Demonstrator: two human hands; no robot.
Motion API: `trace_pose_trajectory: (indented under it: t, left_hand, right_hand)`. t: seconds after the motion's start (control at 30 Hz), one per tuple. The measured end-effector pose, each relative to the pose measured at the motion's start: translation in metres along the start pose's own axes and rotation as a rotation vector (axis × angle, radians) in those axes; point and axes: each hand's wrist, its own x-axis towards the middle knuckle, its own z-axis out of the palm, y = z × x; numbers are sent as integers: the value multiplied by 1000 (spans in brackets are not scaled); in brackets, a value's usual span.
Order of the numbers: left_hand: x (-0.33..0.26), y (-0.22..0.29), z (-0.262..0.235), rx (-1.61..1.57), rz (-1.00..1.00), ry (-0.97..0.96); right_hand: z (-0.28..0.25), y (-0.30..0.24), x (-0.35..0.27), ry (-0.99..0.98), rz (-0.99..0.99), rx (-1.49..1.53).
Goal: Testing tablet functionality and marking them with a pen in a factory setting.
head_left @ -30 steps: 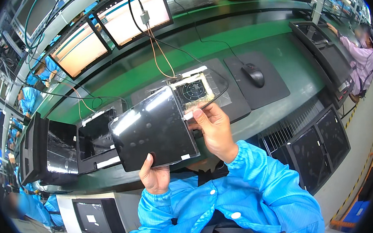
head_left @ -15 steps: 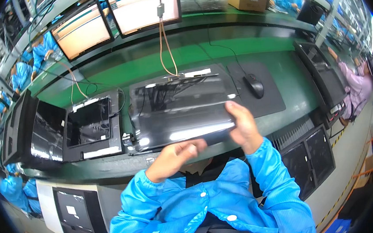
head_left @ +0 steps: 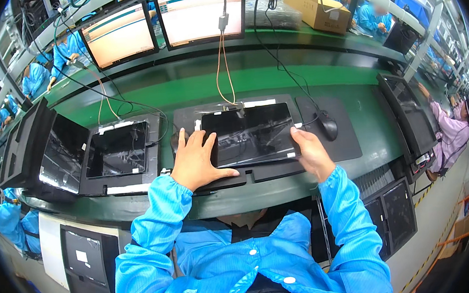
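Note:
A dark, glossy flat screen panel (head_left: pixel 253 136) lies on a black pad (head_left: pixel 187 116) in front of me on the green bench. My left hand (head_left: pixel 195 161) is spread at its left side, fingers stretched toward the far edge of the pad and thumb along the near edge. At the panel's right edge, my right hand (head_left: pixel 313 155) grips with the thumb on top; its other fingers are partly hidden. Two thin pinkish cables (head_left: pixel 224 75) hang down to the panel's far edge, where white strips show.
A second dark panel (head_left: pixel 116 150) rests on a pad at the left, beside an upright black tray (head_left: pixel 56 151). A mouse (head_left: pixel 327 125) sits on a mat to the right. Two lit monitors (head_left: pixel 200 12) stand behind. More trays (head_left: pixel 407 112) lean at the far right; co-workers sit beyond.
The glossy panel, earlier raised toward me and blurred, now lies flat on the pad. My left hand has moved from the near edge to the left side and spread out.

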Motion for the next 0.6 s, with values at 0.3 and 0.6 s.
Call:
trace_pose_trajectory:
  t: [0.3, 0.6]
  left_hand:
    - [-2, -2, 3, -46, -9, 104]
    - [0, -6, 6, -162, 20, 112]
  right_hand:
    - [-1, -21, -47, 11, -717, -1257]
    - [0, 1, -38, 116, -808, -1155]
